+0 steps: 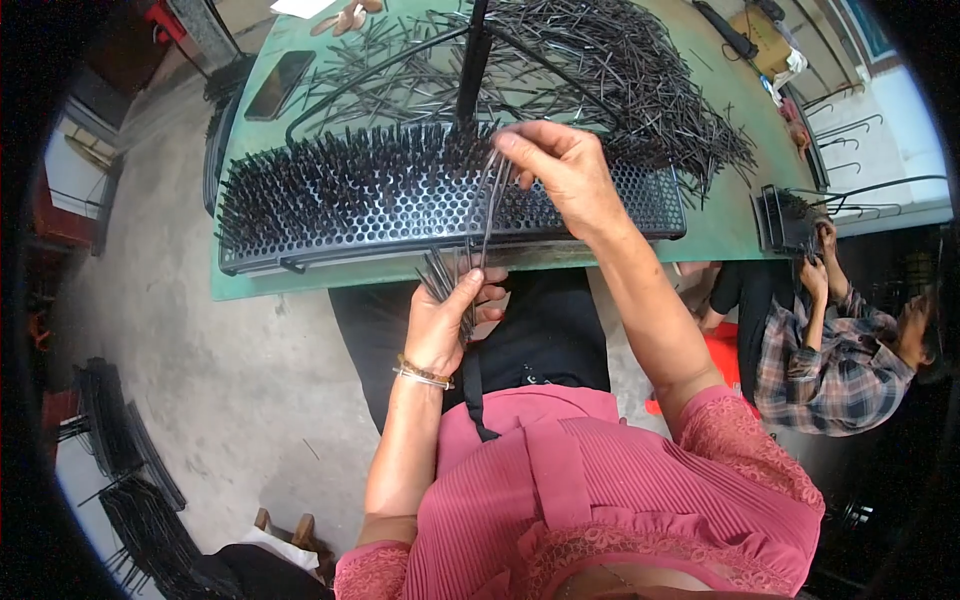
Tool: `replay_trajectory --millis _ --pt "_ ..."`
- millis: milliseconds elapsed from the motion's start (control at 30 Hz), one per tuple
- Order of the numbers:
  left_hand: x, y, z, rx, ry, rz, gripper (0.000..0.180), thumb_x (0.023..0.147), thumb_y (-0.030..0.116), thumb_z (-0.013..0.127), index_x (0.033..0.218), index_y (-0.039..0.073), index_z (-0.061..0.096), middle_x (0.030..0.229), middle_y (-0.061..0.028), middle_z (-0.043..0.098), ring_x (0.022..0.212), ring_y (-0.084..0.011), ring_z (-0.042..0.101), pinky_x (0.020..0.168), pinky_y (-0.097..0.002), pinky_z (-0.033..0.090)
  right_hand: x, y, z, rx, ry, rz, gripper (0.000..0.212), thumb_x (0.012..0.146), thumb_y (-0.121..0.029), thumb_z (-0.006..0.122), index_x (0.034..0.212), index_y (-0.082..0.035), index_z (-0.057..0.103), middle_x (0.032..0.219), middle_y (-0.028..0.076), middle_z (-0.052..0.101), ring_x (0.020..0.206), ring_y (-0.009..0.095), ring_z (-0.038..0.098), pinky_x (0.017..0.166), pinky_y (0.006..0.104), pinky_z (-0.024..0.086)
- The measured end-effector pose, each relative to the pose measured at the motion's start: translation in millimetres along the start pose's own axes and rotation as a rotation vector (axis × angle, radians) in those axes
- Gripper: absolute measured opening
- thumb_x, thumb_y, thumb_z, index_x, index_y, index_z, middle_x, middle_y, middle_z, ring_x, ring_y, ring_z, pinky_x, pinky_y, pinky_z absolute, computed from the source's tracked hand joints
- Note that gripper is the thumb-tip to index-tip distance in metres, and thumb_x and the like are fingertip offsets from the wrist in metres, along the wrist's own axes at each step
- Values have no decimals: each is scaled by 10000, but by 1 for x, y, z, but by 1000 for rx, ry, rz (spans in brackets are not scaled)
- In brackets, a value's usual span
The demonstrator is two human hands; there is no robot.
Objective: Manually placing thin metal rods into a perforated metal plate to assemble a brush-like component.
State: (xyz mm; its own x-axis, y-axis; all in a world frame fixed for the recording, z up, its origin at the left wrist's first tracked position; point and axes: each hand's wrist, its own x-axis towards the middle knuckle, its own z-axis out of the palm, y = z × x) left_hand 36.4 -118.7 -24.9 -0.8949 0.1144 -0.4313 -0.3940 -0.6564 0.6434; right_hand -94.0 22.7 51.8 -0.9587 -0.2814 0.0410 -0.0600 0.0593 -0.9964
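A long black perforated rack point(350, 233) lies across the near edge of the green table point(715, 240). Many thin dark sticks point(300, 185) stand upright in its holes, densest on the left and along the back; bare holes show toward the front and right. Below the rack's front edge, my left hand point(438, 318) is closed around a bunch of dark thin sticks point(437, 278). My right hand point(570, 178), above the rack's middle, pinches the upper ends of a few long, slightly bent sticks point(488, 200). Their lower ends reach down to my left fingers.
Behind the rack spreads a big heap of loose dark sticks point(610, 70). A black upright post point(474, 70) with slanting rods rises there. A phone point(279, 86) lies at the table's left. At the right, another person in a plaid shirt point(835, 365) handles a similar small rack point(785, 220).
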Motion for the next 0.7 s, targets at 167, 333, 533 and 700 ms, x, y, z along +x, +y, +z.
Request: replay_trajectory --millis 167,333,533,700 --pt "-3 -3 -3 23 -23 5 244 882 128 597 1085 -4 567 963 -128 650 789 -171 634 633 -280 548 7 2 8 -41 121 -249 199 845 -137 650 962 23 663 799 31 666 701 50 571 608 189 451" --pt "-2 -4 -3 15 -54 -14 265 878 141 607 1100 2 563 960 -127 651 797 -165 635 641 -279 545 12 18 14 -204 67 -350 172 852 -61 628 998 28 640 888 58 673 814 92 623 717 205 495" --pt "-2 -4 -2 13 -51 -26 259 880 143 605 1097 10 557 969 -128 650 795 -159 631 637 -275 541 10 18 9 -337 3 -481 153 835 -37 630 974 25 643 900 83 674 821 117 634 723 218 498" --pt "-2 -4 -2 14 -57 -28 261 881 149 604 1101 19 553 972 -123 650 792 -156 629 629 -267 535 11 18 2 -339 -69 -532 117 834 -34 626 934 22 650 899 86 674 825 129 636 731 235 500"
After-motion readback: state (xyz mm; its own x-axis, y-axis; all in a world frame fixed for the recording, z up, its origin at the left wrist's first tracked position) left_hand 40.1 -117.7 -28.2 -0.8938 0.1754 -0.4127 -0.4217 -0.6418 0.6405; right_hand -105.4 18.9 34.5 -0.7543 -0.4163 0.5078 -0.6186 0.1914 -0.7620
